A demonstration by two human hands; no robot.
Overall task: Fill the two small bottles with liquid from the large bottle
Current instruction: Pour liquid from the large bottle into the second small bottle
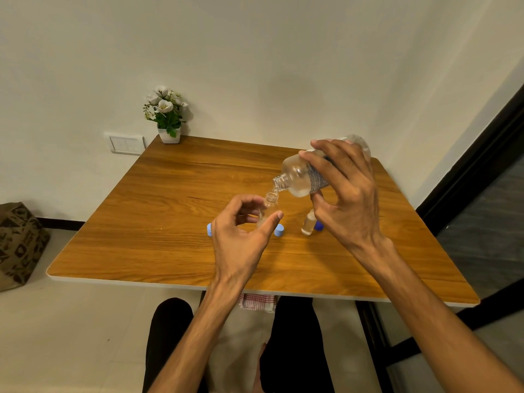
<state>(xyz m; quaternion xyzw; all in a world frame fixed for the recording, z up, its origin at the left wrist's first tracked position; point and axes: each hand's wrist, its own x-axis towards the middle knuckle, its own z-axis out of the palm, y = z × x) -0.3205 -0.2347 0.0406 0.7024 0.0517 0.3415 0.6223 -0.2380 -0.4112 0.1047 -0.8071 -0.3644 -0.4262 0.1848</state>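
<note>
We tip the large bottle neck-down over the small bottle, our right hand in a closed grip round its body; our left hand curls round the small one above the table.

Soft, even indoor light falls warm and moderately bright, with no hard glare – only a faint sheen on the wooden table and a dim, diffuse shadow on the wall behind it. The wide-angle lens bends the edges strongly, so the table's rim curves and the dark door frame at right leans inward. Focus is fair at centre, yet the clear large bottle and fine detail look slightly smeared – compression softens the corners.
</note>
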